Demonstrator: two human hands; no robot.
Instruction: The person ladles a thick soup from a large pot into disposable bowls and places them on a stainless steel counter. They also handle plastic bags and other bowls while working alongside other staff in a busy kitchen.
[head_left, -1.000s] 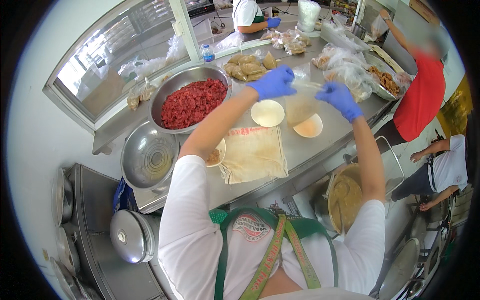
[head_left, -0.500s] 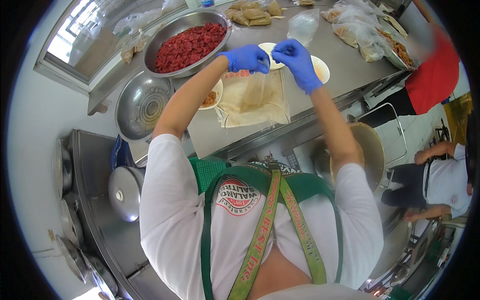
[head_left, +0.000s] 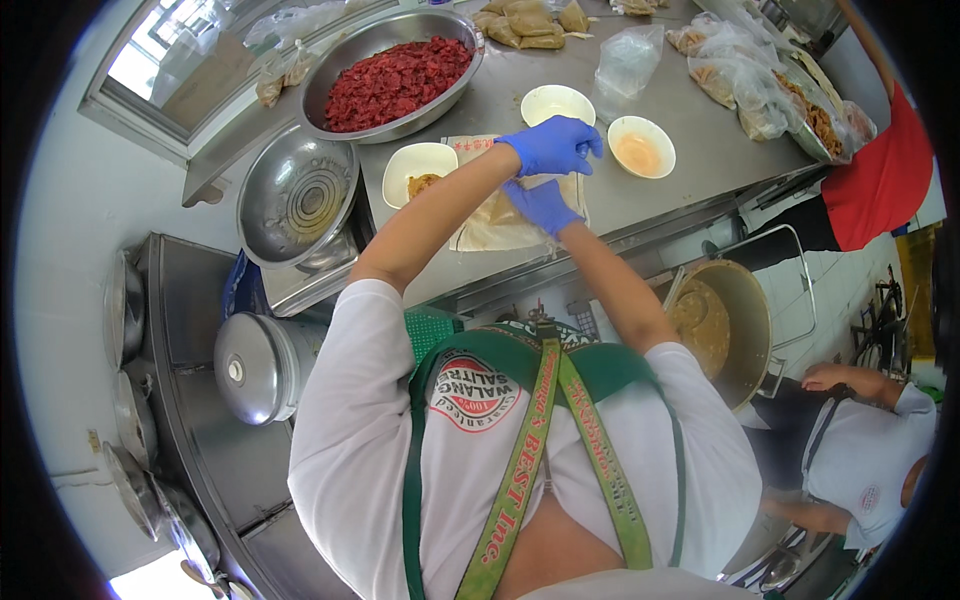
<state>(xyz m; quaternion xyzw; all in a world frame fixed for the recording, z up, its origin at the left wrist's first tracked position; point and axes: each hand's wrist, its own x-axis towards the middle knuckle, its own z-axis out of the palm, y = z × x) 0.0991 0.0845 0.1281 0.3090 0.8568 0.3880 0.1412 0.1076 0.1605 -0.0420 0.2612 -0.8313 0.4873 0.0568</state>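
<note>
A white-walled kitchen framed a steel counter (head_left: 700, 180) set beside a window (head_left: 165, 85). At left sat a wide steel basin (head_left: 265, 200), then a large bowl (head_left: 440, 110) of chopped red meat (head_left: 400, 85) and a squarish white dish (head_left: 405, 165) of brown food. Centered, what appeared to be a clear bag (head_left: 502, 213) of tan contents lay over a pale cloth (head_left: 480, 238). Above it the blue-gloved left hand (head_left: 555, 147) was curled, its hold hidden; the right hand (head_left: 543, 207) sat just below, fingers beside the bag, whether grasping or not impossible to tell. Good handling seemed to call for a pinched, upright neck, the cloth bearing the weight and no hard squeeze on thin plastic. Farther right, 2 round white bowls (head_left: 660, 165) stood near clear plastic bags (head_left: 628, 65); at far right, a person in red (head_left: 885, 175) stood beyond a tall pot (head_left: 752, 310).
</note>
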